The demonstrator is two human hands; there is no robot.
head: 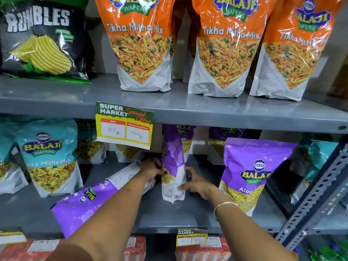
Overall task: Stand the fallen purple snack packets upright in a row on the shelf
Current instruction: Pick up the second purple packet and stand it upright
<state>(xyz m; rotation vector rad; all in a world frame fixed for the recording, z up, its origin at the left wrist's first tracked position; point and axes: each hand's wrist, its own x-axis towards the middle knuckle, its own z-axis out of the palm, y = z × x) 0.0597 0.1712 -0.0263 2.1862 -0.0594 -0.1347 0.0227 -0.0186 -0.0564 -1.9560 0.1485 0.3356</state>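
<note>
Head view, shelf: the grey metal middle shelf (pixel 188 213) carries the purple row, and both arms reach in under the upper shelf (pixel 207 112).
Head view, packet in hand: a purple Balaji Aloo Sev packet (pixel 173 166) stands edge-on to us, base on the shelf, turned sideways so its narrow side and barcode show. It looks mid-turn, not yet facing front.
Left hand: the left hand (pixel 151 167) curls round the packet's left edge, fingers pressed on it, steadying it so it does not tip back over.
Right hand: the right hand (pixel 195 182) clasps the lower right edge near the white base, gripping low, likely to square the gusset flat on the shelf. A bangle (pixel 224 206) sits on that wrist.
Fallen packet: another purple packet (pixel 94 196) lies flat on the shelf at left, its top toward us and its white base reaching back beside the left hand. It waits its turn.
Standing packet: a purple Aloo Sev packet (pixel 250 172) stands upright at right, face forward, setting the line to match; more purple packs stand behind.
Neighbours: teal Khatta Mitha Mix packets (pixel 49 157) at left, orange Tikha Mitha Mix packets (pixel 139 44) above.
Price tag: a special-offer card (pixel 124 125) hangs from the upper shelf edge.
Judgement: one up, one in hand, one down.
</note>
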